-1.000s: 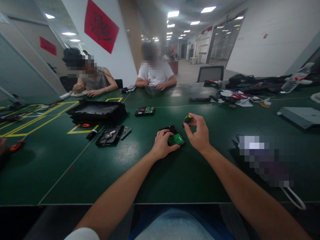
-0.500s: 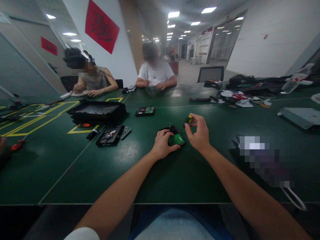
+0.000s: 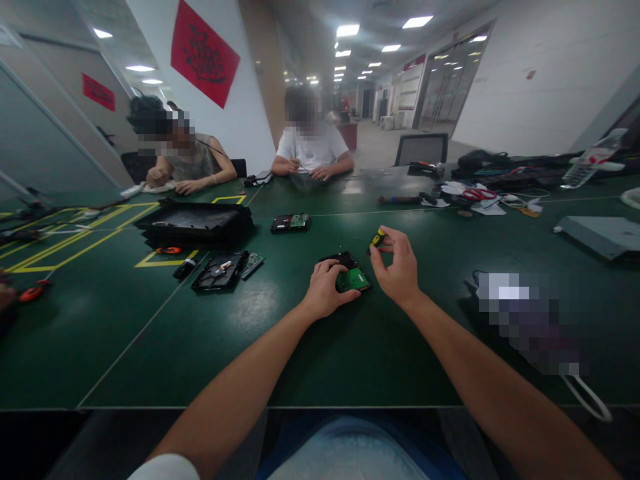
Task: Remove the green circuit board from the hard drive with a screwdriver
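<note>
Flat on the green table lies a hard drive [image 3: 354, 279], its green circuit board facing up. My left hand [image 3: 327, 288] grips it, with the thumb along the near edge and the fingers over the top, covering its left part. Just right of the drive, my right hand [image 3: 397, 263] pinches a short yellow-and-black screwdriver [image 3: 377, 240] between thumb and fingers. The screwdriver is raised and tilted, apart from the drive; its tip is too small to make out.
Left of my hands are an opened drive casing [image 3: 220, 272], a loose circuit board [image 3: 253, 265] and a black tray [image 3: 197, 223]. Another hard drive [image 3: 291, 223] lies farther back. A metal box [image 3: 600, 235] sits at right. Two people [image 3: 313, 147] sit across the table.
The screwdriver has turned slightly in my right fingers, showing more of its yellow handle. My left hand and the hard drive have stayed in place.
</note>
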